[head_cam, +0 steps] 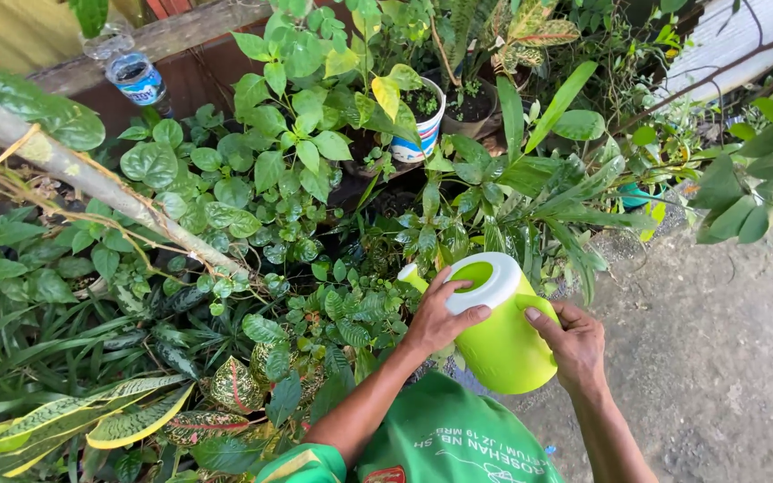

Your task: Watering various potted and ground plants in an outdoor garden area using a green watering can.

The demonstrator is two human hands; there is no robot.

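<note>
While I hold the lime-green watering can point(503, 344) low in front of my chest, its short spout point(411, 275) tips left over the potted foliage point(315, 295). I judge the can to be rigid moulded plastic, smooth and possibly slick if wet, light when empty but noticeably heavier if filled; the water level is not visible. The sound holds are the white rim point(494, 284) and the handle side at the back. My left hand point(436, 317) lies flat against the near wall, fingers curled up over the rim. My right hand point(574, 344) wraps the rear side, thumb pressed on the green body. Both forearms reach forward, angled inward. Bare gritty ground point(717, 358) lies to the right, and a white plant pot point(424, 125) stands well beyond.
</note>
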